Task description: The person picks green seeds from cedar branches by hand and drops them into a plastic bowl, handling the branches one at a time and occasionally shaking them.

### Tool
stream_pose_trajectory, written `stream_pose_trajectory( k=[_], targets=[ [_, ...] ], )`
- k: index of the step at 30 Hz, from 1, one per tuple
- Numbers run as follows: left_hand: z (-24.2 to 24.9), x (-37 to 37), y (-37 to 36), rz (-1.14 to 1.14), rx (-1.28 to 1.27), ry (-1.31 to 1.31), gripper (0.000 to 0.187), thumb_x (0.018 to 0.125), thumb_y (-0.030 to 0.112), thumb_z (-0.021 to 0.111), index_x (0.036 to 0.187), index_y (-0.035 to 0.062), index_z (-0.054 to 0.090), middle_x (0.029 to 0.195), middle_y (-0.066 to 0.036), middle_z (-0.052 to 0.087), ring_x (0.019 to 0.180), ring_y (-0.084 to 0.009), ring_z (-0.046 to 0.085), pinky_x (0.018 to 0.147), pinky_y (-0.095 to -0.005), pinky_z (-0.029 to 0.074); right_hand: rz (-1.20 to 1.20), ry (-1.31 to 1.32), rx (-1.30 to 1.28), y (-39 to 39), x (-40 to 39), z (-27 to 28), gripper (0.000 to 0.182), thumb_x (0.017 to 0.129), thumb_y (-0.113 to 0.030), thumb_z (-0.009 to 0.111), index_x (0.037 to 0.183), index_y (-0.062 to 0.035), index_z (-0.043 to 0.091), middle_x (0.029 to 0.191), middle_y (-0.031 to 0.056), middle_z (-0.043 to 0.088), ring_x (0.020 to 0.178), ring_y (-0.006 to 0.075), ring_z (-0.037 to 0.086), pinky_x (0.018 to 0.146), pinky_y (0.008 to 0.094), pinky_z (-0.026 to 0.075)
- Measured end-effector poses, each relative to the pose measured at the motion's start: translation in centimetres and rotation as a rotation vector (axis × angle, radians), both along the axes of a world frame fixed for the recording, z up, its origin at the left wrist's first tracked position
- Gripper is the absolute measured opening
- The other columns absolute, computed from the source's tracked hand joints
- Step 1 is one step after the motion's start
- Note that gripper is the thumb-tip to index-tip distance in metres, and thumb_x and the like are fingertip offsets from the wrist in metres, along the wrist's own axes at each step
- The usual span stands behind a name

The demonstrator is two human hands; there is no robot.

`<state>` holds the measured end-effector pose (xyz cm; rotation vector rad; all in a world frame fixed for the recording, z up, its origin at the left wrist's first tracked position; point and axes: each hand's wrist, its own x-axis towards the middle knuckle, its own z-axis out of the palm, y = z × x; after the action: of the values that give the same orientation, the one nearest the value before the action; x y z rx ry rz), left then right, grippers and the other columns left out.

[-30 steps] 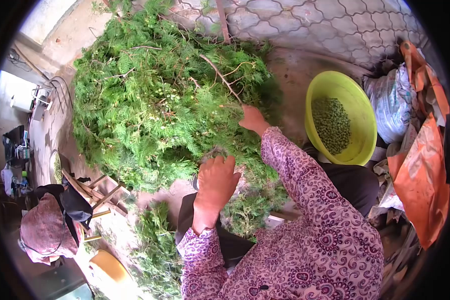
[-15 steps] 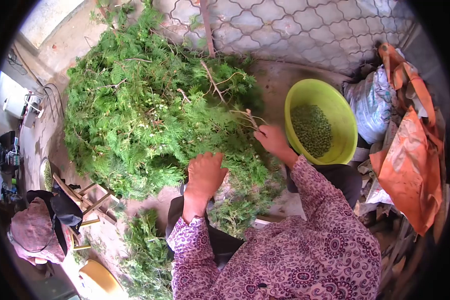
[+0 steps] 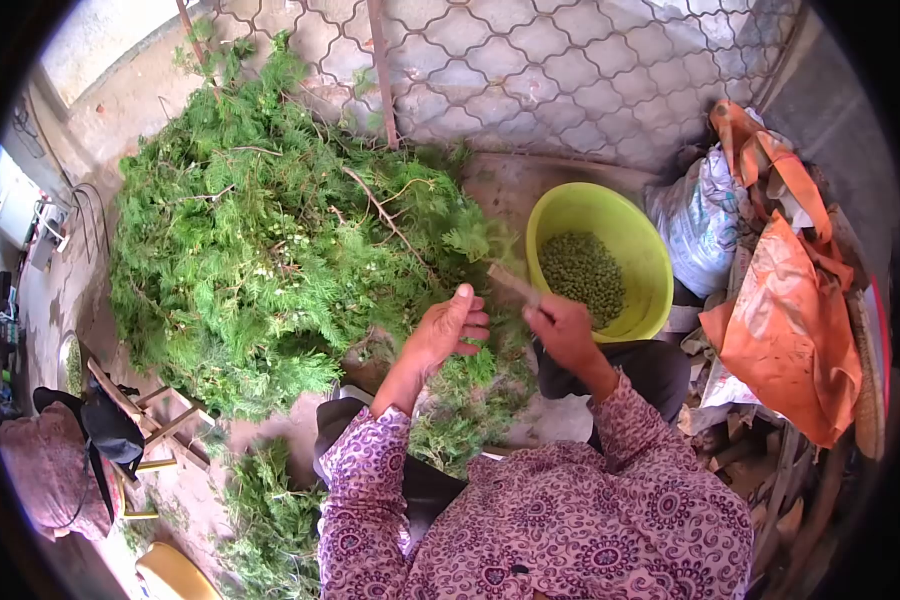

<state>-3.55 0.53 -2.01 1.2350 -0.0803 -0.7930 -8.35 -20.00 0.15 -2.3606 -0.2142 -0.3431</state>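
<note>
My right hand [image 3: 572,338] is closed around a woody branch [image 3: 513,282], whose thick pale end points up and left past my fingers. To its left, my left hand [image 3: 448,328] is open, thumb up and fingers a little apart, with nothing visible in it. A big heap of leafy green cuttings [image 3: 260,260] lies just beyond my left hand. Beside my right hand stands a yellow-green tub [image 3: 653,260] holding many small green cones or berries [image 3: 582,278]. More loose green sprigs [image 3: 460,420] lie on the floor below my hands.
A wire mesh [image 3: 530,80] closes off the back. White sacks [image 3: 708,225] and an orange torn sack [image 3: 795,345] are piled at right. At left are a wooden frame [image 3: 175,415], a cloth-covered seat [image 3: 55,470] and a yellow basin [image 3: 175,572].
My left hand has lifted away from the greenery and turned thumb up, nearer my right hand. The branch in my right hand has swung to point more to the left. The view has shifted slightly.
</note>
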Motion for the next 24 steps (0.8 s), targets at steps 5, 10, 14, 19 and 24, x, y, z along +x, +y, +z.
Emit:
stream_pose_trajectory(
  k=[5,10,14,19,24],
  targets=[
    [-0.4,0.9,-2.4,0.295,-0.363,0.430,0.080,0.082,0.061,0.036,0.123,-0.0085,0.031,0.102,-0.021,0.053,0.089,-0.0303,0.057,0.073,-0.0394,0.049,0.212,-0.114,-0.092,1.9,-3.3,-2.0,0.008,0.073,-0.011,0.062,0.077,-0.0060,0.058,0.067,0.0089,0.054,0.062,0.0269,0.056,0.054,0.0343,0.044],
    [-1.0,1.8,-1.9,0.447,-0.434,0.224,0.035,0.091,0.032,0.040,0.107,0.0016,0.046,0.093,-0.014,0.059,0.074,-0.0225,0.058,0.065,-0.0364,0.048,0.288,0.011,-0.166,1.4,-4.3,-3.5,0.020,0.071,-0.010,0.064,0.089,-0.0075,0.059,0.079,0.0089,0.056,0.066,0.0262,0.057,0.056,0.0334,0.046],
    [0.1,1.1,-2.4,0.484,-0.333,0.089,0.014,0.086,0.012,0.047,0.098,0.0063,0.048,0.084,-0.007,0.059,0.064,-0.0148,0.054,0.051,-0.0278,0.045,0.262,-0.014,-0.073,1.6,-4.0,-3.5,0.023,0.071,-0.009,0.063,0.094,-0.0072,0.059,0.082,0.0104,0.057,0.065,0.0245,0.057,0.056,0.0330,0.045],
    [0.1,0.8,-2.1,0.530,-0.263,-0.043,0.013,0.083,0.004,0.046,0.095,0.0052,0.049,0.079,-0.002,0.056,0.061,-0.0088,0.051,0.044,-0.0217,0.041,0.098,0.154,0.144,0.3,-2.7,-1.8,0.029,0.071,-0.005,0.062,0.100,-0.0031,0.058,0.083,0.0070,0.056,0.063,0.0124,0.051,0.058,0.0255,0.043],
    [-0.7,0.7,-2.2,0.459,-0.182,-0.130,0.015,0.082,0.002,0.045,0.096,0.0052,0.049,0.079,-0.001,0.056,0.060,-0.0068,0.049,0.044,-0.0210,0.041,0.064,0.072,0.401,0.3,-1.0,1.1,0.025,0.075,-0.005,0.060,0.099,0.0007,0.057,0.086,0.0055,0.055,0.069,0.0093,0.051,0.061,0.0232,0.042]
  ],
)
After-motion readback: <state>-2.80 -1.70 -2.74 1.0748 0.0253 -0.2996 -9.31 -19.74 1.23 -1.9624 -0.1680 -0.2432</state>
